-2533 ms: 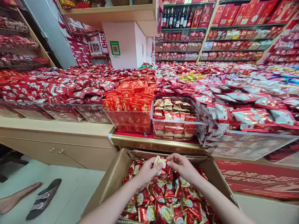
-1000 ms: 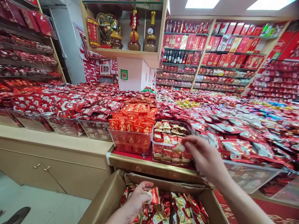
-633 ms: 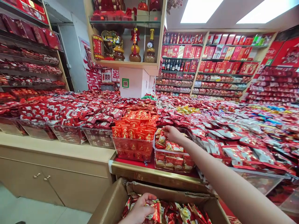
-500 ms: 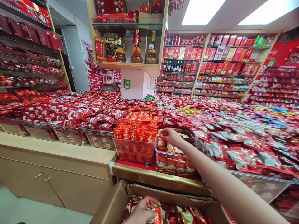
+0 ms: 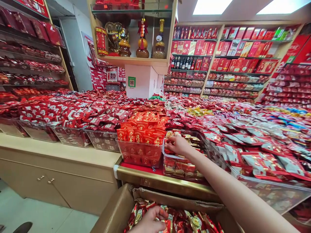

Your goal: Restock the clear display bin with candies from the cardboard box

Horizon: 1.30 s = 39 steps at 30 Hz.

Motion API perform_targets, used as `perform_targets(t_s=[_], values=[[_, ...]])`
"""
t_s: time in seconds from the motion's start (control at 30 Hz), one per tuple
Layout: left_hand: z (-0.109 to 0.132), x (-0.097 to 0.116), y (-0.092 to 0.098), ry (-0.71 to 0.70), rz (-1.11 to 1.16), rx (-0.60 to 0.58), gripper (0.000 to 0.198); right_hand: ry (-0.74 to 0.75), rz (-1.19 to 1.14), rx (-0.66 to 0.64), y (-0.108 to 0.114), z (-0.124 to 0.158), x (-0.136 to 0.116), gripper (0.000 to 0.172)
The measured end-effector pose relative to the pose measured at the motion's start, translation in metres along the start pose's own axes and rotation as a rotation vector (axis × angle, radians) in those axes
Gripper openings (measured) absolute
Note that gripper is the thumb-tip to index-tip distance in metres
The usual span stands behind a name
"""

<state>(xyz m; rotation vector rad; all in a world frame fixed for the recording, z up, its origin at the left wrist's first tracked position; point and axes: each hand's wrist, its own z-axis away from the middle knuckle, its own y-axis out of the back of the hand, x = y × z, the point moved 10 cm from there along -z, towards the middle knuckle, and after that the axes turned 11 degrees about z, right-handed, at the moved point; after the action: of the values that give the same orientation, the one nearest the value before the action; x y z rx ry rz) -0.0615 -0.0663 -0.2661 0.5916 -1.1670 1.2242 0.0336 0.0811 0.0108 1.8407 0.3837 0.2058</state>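
Observation:
My right hand (image 5: 178,145) reaches forward into a clear plastic bin (image 5: 184,171) of red-and-gold wrapped candies, fingers curled down on the packets at its near left corner. Whether it holds one is hidden. My left hand (image 5: 152,220) is low in the cardboard box (image 5: 114,212) at the bottom of the view, fingers closed on red-and-gold candy packets (image 5: 170,223). Left of the clear bin stands another bin (image 5: 139,152) heaped with orange-red packets.
A wide counter (image 5: 60,155) carries rows of clear bins of red sweets. Silver-and-red packets (image 5: 255,155) fill a big bin at the right. Shelves of red boxes and bottles (image 5: 218,48) line the back wall. A pillar with a QR sign (image 5: 132,82) stands behind.
My right hand carried a packet from the box up to the clear bin and now rests lower in it. My left hand stayed in the box, gripping packets. The view tilted up, then slightly down.

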Motion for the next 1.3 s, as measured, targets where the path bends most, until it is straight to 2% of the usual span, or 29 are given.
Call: perform_targets(t_s=[0.2, 0.33, 0.5, 0.63, 0.73, 0.8, 0.87, 0.93, 1.0, 1.07, 1.17, 1.23, 1.3], values=[[-0.005, -0.010, 0.000, -0.005, -0.060, -0.030, 0.023, -0.030, 0.058, -0.047, -0.008, -0.004, 0.002, 0.031], [-0.005, -0.010, -0.003, -0.008, -0.083, -0.060, 0.024, -0.032, 0.001, -0.028, -0.003, -0.002, 0.002, 0.027], [0.005, -0.004, -0.005, 0.083, 0.004, -0.027, 0.029, -0.085, -0.084, -0.005, 0.000, 0.002, 0.008, 0.019], [0.009, 0.005, -0.009, 0.060, 0.203, -0.025, 0.042, -0.116, -0.102, 0.115, 0.012, -0.001, 0.017, 0.018], [0.009, 0.016, -0.010, 0.005, 0.326, -0.036, 0.043, -0.116, -0.199, 0.302, 0.043, 0.006, 0.017, 0.018], [0.011, 0.025, -0.007, -0.028, 0.373, -0.019, 0.042, -0.049, -0.270, 0.459, 0.069, 0.028, 0.003, 0.019], [0.014, 0.039, -0.005, -0.070, 0.449, -0.003, 0.043, 0.061, -0.344, 0.502, 0.078, 0.061, -0.024, 0.020], [0.018, 0.053, -0.004, -0.114, 0.549, 0.001, 0.041, 0.151, -0.428, 0.362, 0.054, 0.098, -0.053, 0.020], [0.023, 0.064, -0.004, -0.143, 0.631, 0.015, 0.038, 0.146, -0.510, 0.146, 0.003, 0.135, -0.071, 0.022], [0.027, 0.071, -0.008, -0.163, 0.662, 0.009, 0.036, -0.040, -0.629, 0.046, -0.052, 0.165, -0.062, 0.030], [0.028, 0.074, -0.019, -0.164, 0.609, -0.037, 0.036, -0.217, -0.928, -0.096, -0.122, 0.190, -0.052, 0.029], [0.027, 0.075, -0.023, -0.172, 0.556, -0.052, 0.037, -0.267, -1.117, -0.161, -0.143, 0.194, -0.050, 0.027], [0.025, 0.074, -0.022, -0.184, 0.518, -0.036, 0.038, -0.341, -1.246, -0.201, -0.148, 0.194, -0.048, 0.030]])
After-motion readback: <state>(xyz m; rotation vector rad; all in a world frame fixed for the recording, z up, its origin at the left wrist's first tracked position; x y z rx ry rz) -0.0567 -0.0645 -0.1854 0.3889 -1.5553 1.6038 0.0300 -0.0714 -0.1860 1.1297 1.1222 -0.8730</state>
